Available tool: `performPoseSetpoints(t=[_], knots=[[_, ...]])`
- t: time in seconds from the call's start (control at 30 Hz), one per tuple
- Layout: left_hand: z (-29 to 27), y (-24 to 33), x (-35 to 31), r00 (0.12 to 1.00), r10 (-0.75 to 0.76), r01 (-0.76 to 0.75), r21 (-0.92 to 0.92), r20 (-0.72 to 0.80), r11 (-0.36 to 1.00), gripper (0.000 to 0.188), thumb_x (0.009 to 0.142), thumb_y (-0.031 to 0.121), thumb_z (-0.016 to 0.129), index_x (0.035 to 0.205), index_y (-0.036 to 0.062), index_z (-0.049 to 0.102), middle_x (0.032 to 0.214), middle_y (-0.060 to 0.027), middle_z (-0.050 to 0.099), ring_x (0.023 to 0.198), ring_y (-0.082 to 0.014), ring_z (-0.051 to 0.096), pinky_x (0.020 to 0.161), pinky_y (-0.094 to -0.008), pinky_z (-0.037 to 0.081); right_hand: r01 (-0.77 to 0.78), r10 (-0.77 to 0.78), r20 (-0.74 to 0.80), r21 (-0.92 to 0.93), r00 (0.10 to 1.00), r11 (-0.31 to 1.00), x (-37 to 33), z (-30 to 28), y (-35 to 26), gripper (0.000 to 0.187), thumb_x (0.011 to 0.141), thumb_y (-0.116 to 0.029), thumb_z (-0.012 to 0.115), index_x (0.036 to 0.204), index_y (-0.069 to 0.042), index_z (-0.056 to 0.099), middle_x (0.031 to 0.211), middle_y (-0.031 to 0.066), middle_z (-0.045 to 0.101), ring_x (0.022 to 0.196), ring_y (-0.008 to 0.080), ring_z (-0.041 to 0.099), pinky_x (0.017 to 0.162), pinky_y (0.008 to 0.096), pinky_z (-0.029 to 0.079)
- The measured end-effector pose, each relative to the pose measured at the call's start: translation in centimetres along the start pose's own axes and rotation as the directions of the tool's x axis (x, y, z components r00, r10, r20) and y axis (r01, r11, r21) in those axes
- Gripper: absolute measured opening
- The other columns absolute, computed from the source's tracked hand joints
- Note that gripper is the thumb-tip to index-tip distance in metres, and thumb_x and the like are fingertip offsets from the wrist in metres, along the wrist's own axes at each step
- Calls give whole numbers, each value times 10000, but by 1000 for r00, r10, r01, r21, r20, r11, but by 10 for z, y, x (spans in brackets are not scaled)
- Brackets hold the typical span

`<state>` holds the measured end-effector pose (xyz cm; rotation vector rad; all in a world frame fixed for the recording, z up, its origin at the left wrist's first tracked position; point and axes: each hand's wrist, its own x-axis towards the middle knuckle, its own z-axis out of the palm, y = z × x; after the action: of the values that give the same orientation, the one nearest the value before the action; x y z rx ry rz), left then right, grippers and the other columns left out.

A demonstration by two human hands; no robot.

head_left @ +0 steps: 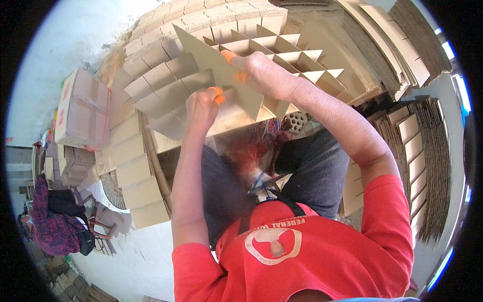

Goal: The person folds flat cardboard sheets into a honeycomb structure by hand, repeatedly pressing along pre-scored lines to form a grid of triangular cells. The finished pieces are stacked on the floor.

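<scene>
My right hand (264, 75) grips a long flat cardboard strip (198, 50), which stands tilted with one end pointing up and away to the left. Just right of it, on the work surface, stands a cardboard divider grid (307, 63) of interlocked strips with open square cells. My left hand (201, 110) is closed near the strip's lower left side, and what its fingers hold, if anything, is hidden. Orange covers (218, 95) wrap fingertips on both hands. Left of my left hand lie overlapping slotted cardboard strips (176, 90).
Rows of stacked cardboard strips (211, 25) line the far side. More stacks (427, 166) stand to the right, and others (143, 186) left of my legs. A taped carton (83, 110) sits at the left. Beyond it, another person (55, 221) in a patterned top is seated.
</scene>
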<state>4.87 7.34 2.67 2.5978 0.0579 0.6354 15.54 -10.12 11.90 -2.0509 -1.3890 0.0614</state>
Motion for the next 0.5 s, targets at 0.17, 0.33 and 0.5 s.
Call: performPoseSetpoints(t=[0.17,0.33,0.5], knots=[[2,-7,1,1000,23,-24,-60,-10,998,138,743,77,741,873,34,719,816,-186,689,718,-336,674,645,-411,521,44,-49,-104,-50,993,998,-12,8,6,83,720,49,584,804,47,589,717,260,611,737,426,640,631,464,505],[-4,-3,0,1000,5,-3,-106,17,994,140,748,66,733,886,45,726,822,-176,692,719,-335,673,648,-409,520,141,-143,-26,-70,989,988,-15,10,9,152,752,32,584,900,63,577,735,251,626,730,417,648,617,473,515],[0,-4,5,997,23,-20,-49,79,999,158,757,101,745,907,54,732,842,-163,698,746,-320,678,669,-388,522,-44,93,200,-237,975,970,-26,48,20,241,800,-18,580,1027,48,535,726,240,637,720,392,667,613,470,535]])
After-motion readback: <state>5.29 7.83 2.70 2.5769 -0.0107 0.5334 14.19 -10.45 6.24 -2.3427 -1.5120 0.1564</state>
